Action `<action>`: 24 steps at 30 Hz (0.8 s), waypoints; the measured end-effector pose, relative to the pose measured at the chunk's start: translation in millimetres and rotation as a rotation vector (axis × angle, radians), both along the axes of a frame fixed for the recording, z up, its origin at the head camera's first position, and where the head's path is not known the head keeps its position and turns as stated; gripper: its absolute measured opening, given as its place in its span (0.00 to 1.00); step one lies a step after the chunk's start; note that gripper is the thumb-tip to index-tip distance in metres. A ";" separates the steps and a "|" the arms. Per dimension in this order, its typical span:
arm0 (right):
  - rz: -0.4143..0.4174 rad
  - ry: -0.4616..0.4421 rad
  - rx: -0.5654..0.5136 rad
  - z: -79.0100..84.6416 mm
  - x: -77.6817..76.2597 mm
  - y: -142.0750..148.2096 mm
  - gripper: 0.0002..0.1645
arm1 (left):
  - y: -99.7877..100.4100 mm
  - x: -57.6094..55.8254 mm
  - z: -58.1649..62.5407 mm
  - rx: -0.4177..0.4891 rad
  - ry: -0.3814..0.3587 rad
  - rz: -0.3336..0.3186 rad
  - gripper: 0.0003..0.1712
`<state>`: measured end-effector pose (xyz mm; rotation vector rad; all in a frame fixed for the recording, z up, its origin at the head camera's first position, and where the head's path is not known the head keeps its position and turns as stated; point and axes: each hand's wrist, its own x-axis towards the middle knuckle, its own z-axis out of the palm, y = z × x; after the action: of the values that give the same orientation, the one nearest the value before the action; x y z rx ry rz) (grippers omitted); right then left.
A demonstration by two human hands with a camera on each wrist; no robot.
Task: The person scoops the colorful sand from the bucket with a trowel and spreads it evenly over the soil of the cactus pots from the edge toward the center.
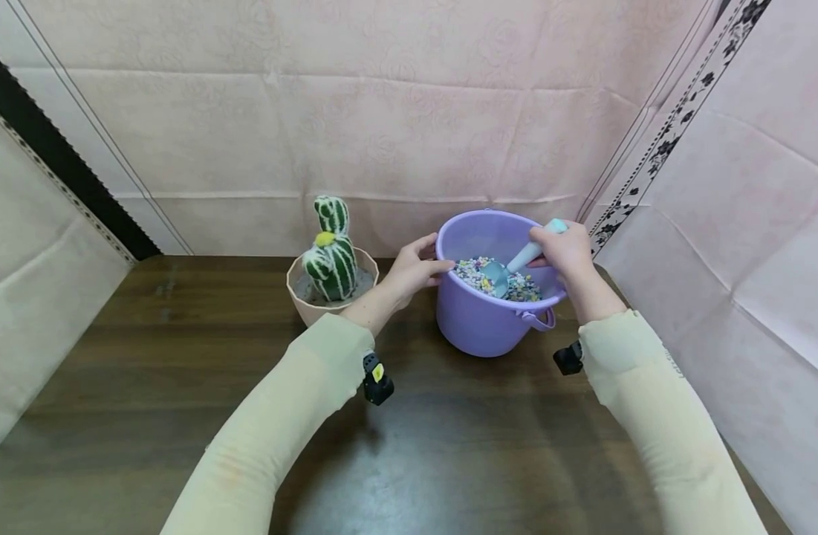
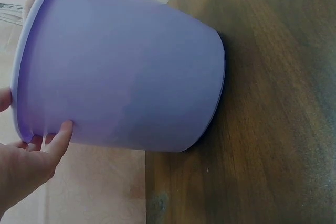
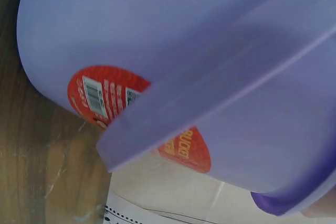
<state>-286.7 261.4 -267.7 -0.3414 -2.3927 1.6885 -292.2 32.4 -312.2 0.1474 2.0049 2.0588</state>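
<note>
A purple bucket (image 1: 484, 327) stands upright on the table, partly filled with small multicoloured pebbles (image 1: 472, 273). My left hand (image 1: 414, 272) holds its left rim, thumb at the edge and fingers against the outer wall; in the left wrist view those fingers (image 2: 62, 137) touch the side. In my right hand (image 1: 569, 249) is the light blue handle of a small scoop (image 1: 524, 257), tilted into the bucket. Its bowl sits among the pebbles. The right wrist view shows the bucket's hanging handle (image 3: 173, 108) across a red label (image 3: 186, 150), and most of the right hand is hidden there.
Left of the bucket, near my left wrist, a knitted green cactus (image 1: 335, 267) with a yellow flower stands in a pale pot (image 1: 306, 307). Behind is a cloth-covered wall (image 1: 382, 134); another cloth panel (image 1: 750, 245) rises close at the right. The brown wooden table (image 1: 449, 446) extends toward me.
</note>
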 end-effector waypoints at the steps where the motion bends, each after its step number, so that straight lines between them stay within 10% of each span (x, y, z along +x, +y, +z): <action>1: -0.006 -0.002 -0.022 0.2 0.6 -0.5 0.05 | -0.2 0.1 0.1 0.002 -0.002 -0.001 0.41; 24: -0.126 0.047 -0.665 8.3 4.4 -1.4 0.04 | 1.5 2.2 2.3 0.014 -0.013 0.013 0.40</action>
<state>-282.3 260.0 -259.4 -0.5213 -1.6671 2.3484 -289.9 33.8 -309.9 0.1235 1.9894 2.0766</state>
